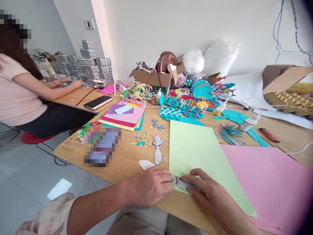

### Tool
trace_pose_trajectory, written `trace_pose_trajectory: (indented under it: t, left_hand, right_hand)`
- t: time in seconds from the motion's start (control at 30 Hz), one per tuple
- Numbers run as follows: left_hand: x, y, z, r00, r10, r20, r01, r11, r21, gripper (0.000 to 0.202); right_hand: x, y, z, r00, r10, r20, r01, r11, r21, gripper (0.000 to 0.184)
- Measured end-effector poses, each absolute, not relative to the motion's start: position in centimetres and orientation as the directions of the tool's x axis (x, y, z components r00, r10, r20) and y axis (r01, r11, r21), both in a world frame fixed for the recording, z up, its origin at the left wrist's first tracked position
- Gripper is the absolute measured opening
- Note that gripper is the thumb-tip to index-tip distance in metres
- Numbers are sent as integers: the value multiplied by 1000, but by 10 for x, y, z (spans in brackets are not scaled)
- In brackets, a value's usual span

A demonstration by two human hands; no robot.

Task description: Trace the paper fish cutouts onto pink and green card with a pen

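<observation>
A small paper fish cutout (180, 182) with drawn markings lies over the near edge of a light green sheet (193, 147). My left hand (154, 186) is closed, its fingertips pinching at the fish's head end. In my right hand (205, 191) is a slim dark pen (189, 182), lying across the cutout, with the fingers wrapped round it. My right fingers cover the cutout's tail end. Beyond my left hand lie more fish cutouts (158, 155) and a blank white paper shape (146, 164).
Pink paper (266, 176) lies at right, a red utility knife (269, 134) and glue bottle (249, 123) behind it. Confetti dots (141, 140), a blurred phone-like object (104, 147) and stacked coloured paper (122, 119) lie left. A co-worker (22, 88) sits at far left.
</observation>
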State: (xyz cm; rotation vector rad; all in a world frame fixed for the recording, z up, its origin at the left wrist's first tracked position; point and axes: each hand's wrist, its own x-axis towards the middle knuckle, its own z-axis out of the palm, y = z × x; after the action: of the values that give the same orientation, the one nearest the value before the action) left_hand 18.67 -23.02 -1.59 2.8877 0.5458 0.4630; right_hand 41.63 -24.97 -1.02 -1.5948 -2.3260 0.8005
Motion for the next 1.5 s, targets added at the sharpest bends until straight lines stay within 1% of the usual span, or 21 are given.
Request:
trace_pose_trajectory:
  t: [0.23, 0.43, 0.57, 0.7, 0.8, 0.93, 1.23, 1.5]
  left_hand:
    - [185, -231, -17, 886, 364, 288, 303, -924, 235, 21]
    - [183, -231, -17, 885, 350, 307, 284, -928, 240, 22]
    - [183, -232, -14, 882, 371, 291, 304, -919, 252, 22]
    - [182, -232, -13, 876, 387, 287, 315, -911, 266, 23]
    - [181, -232, -14, 871, 391, 297, 316, -909, 272, 23]
    - [181, -232, -14, 860, 395, 323, 313, -908, 277, 27]
    - [182, -231, -13, 861, 399, 314, 318, -906, 281, 28]
    - [181, -231, -15, 855, 399, 332, 310, -906, 289, 27]
  right_hand:
    - [418, -249, -14, -411, 901, -141, 787, 273, -553, 32]
    - [416, -248, -8, -396, 905, -152, 798, 258, -545, 31]
    - [414, -250, -1, -394, 906, -154, 804, 259, -535, 33]
    - [413, -252, 4, -380, 917, -122, 807, 264, -528, 37]
    - [413, -253, 6, -372, 922, -108, 811, 266, -521, 35]
    - [411, -254, 10, -372, 920, -125, 815, 260, -518, 33]
    - [410, -254, 16, -384, 911, -152, 837, 274, -474, 27]
    - [408, -255, 16, -373, 915, -151, 849, 271, -454, 28]
